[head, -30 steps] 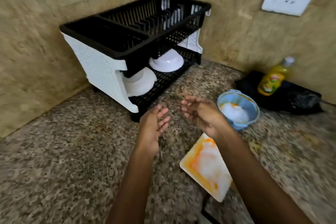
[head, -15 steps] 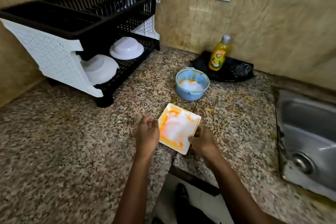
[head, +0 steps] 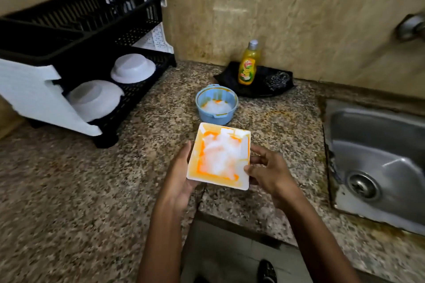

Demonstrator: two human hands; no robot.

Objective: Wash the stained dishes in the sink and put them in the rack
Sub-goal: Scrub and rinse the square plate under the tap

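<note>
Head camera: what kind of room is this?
Most likely a home kitchen. There is a steel sink set into a stone counter, a dish rack with washed bowls, and a bottle of what looks like dish soap by the wall.

Both forearms are bare from the lower frame edge to the wrists; no sleeve, watch, band or glove is visible on either. The left hand (head: 181, 174) and the right hand (head: 268, 171) carry no visible rings. Fingernails are short and unpainted where visible. A dark shoe (head: 266, 271) with pale markings covers one foot.
</note>
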